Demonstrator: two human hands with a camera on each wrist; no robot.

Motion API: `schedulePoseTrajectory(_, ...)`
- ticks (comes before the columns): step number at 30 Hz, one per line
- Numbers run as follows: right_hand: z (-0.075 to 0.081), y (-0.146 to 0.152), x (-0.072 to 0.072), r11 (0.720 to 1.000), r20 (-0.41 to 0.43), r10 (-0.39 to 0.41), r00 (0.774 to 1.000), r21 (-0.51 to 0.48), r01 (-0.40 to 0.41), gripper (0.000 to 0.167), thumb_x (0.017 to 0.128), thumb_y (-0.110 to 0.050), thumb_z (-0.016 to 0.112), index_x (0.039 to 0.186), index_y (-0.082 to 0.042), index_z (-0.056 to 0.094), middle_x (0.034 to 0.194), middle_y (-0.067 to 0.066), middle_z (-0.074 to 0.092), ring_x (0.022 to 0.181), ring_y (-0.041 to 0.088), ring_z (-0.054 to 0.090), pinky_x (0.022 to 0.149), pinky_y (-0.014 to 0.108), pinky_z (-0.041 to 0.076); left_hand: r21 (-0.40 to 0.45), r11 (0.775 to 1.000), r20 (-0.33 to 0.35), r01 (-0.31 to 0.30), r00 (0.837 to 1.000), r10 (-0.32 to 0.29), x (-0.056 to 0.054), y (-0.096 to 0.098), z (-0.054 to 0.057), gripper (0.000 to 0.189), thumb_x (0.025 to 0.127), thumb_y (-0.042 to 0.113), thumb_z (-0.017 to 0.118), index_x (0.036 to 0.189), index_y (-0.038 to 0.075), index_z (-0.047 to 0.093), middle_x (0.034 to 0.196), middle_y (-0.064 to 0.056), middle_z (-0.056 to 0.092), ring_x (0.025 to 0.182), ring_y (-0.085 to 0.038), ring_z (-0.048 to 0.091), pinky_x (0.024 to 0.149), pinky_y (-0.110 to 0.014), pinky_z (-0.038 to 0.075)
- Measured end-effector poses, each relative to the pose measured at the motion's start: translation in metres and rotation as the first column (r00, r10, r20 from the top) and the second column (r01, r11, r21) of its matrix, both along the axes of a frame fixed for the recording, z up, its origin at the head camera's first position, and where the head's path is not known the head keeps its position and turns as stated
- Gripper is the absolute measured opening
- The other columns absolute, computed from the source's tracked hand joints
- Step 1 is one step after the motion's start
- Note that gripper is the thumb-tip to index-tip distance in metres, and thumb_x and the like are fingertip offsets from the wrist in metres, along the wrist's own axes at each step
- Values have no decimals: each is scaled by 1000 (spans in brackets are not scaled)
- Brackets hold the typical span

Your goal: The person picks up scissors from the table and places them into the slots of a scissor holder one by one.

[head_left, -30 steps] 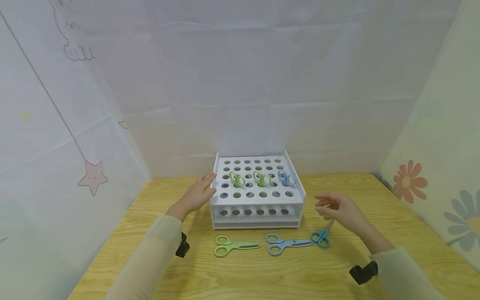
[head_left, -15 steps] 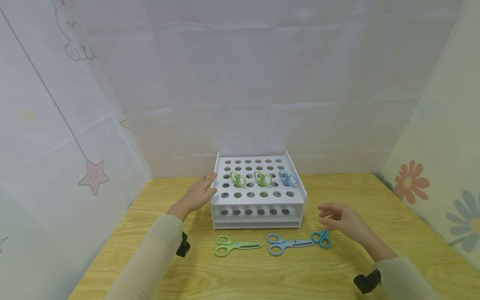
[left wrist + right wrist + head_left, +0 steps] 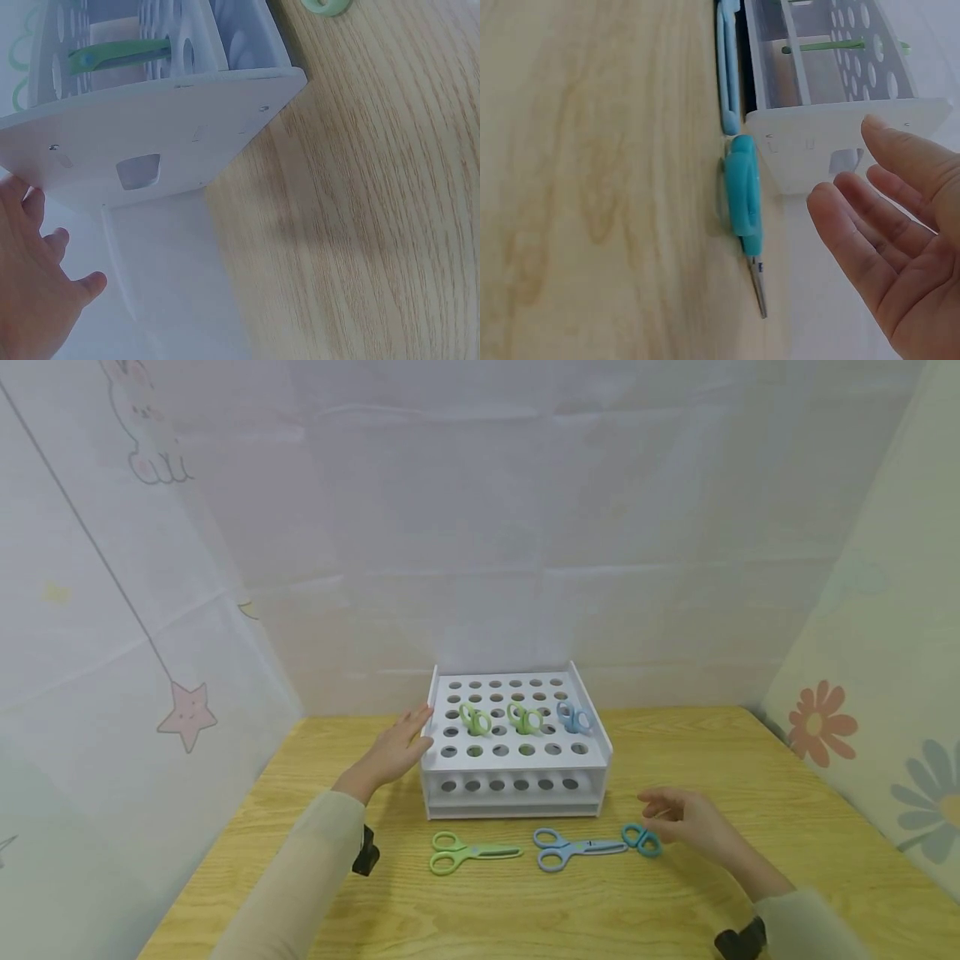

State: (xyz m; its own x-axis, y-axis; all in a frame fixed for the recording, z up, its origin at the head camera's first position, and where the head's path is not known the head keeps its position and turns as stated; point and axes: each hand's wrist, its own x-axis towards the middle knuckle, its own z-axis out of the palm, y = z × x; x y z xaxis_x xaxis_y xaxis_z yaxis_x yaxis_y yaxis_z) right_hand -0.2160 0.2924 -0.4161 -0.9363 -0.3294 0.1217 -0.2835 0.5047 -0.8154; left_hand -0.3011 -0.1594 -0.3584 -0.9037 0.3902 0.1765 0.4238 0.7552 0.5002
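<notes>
My left hand [image 3: 388,753] rests with straight fingers against the left side panel of a white rack [image 3: 517,760] full of round holes. Two green scissors [image 3: 475,720] and one blue pair [image 3: 573,718] stand in the rack, handles up. Above the teal scissors [image 3: 742,195] hovers my right hand [image 3: 686,818], fingers loosely bent and holding nothing. In the right wrist view a gap shows between its fingertips and the teal handles; in the head view it hides their blades. Left of these lie blue-lavender scissors [image 3: 573,847] and light green scissors [image 3: 472,852], both pointing right.
A wooden table [image 3: 480,918] carries everything. Behind it hangs a pale cloth backdrop [image 3: 495,527], with printed side sheets at left and right. A black camera [image 3: 366,852] is strapped to the left wrist and another [image 3: 741,939] to the right.
My right hand has come down and toward me, closer to the teal scissors, and now covers their blades in the head view. My left hand has stayed at the rack.
</notes>
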Motion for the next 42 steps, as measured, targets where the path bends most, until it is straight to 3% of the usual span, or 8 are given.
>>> schedulePoseTrajectory(8,-11,2,6,1000,52,21,998,7,-21,46,82,-11,69,115,15,51,94,16,60,72,21,60,60,30,54,2,1000,-1,-6,1000,6,1,1,0,55,97,29,37,147,9,24,151,-10,18,136,-34,9,105,-57,11)
schedulePoseTrajectory(15,-17,4,9,997,88,-3,996,78,-4,30,80,-18,71,99,2,61,88,7,60,70,17,58,58,30,53,13,1000,12,0,1000,0,2,0,1,55,97,29,37,147,10,23,151,-9,18,137,-34,8,104,-58,11)
schedulePoseTrajectory(20,-21,5,10,992,82,22,996,118,-32,22,81,-19,70,91,-1,63,86,6,59,70,17,56,55,28,51,20,1000,14,5,1000,-5,3,0,2,55,97,29,37,147,10,23,151,-8,17,137,-33,7,104,-59,10)
schedulePoseTrajectory(27,-23,7,10,994,125,27,992,105,-41,20,80,-18,71,88,-2,64,83,6,58,64,18,55,52,30,51,17,1000,16,1,1000,-2,2,1,2,55,97,29,37,147,10,23,151,-8,17,137,-33,8,104,-58,11)
schedulePoseTrajectory(35,-26,7,9,989,156,-30,987,145,7,21,77,-20,74,85,-3,66,80,5,55,62,18,53,50,30,50,13,1000,19,2,1000,-2,2,1,1,55,97,29,36,147,10,22,151,-8,17,137,-34,8,104,-59,10)
schedulePoseTrajectory(42,-27,4,8,982,137,-40,990,187,14,16,75,-14,75,82,-3,65,81,5,53,65,18,53,50,28,50,13,1000,23,0,1000,-1,2,0,2,55,98,30,36,147,10,21,152,-7,16,137,-33,7,104,-59,11)
